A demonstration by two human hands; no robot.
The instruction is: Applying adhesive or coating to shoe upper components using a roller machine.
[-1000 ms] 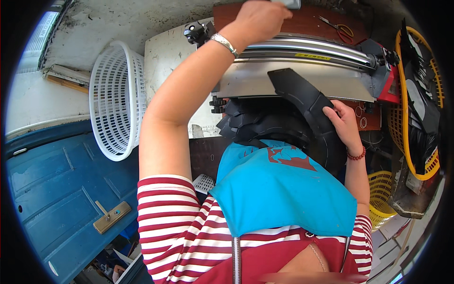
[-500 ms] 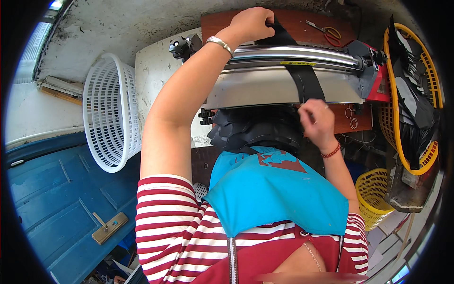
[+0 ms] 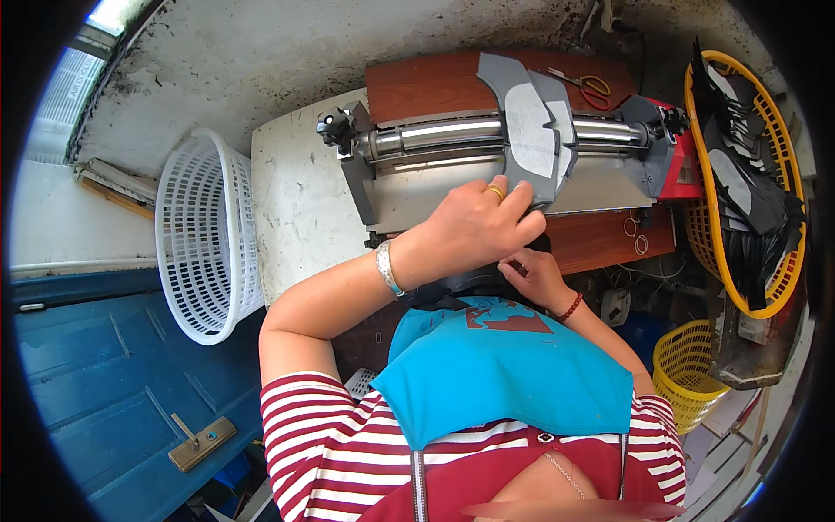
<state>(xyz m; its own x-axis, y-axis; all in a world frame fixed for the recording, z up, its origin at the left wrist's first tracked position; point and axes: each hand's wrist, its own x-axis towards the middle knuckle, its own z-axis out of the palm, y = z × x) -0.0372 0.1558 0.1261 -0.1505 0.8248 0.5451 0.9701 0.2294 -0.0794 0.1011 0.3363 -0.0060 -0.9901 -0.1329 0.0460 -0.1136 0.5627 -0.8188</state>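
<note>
Grey pieces: two overlapping, flat, curved grey pieces with white patches [image 3: 531, 126] lie across the polished steel rollers [image 3: 435, 135] of a bench machine; they could skew or slide apart, I'd judge, if the grip on their near end is uneven.
Rollers: whether they are turning, I cannot tell; if they are, a finger straying forward could be nipped.
Left hand: the left hand [image 3: 487, 224], silver bracelet at its wrist, is closed, thumb and fingers pinching the pieces' near end just in front of the rollers.
Right hand: the right hand [image 3: 535, 277], in a red bead bracelet, is partly curled below the left, nearer the body and apart from the grey pieces; whether it grips anything, I cannot tell.
Board: orange-handled metal scissors [image 3: 581, 81] lie beside the pieces' far end, which could snag on them.
</note>
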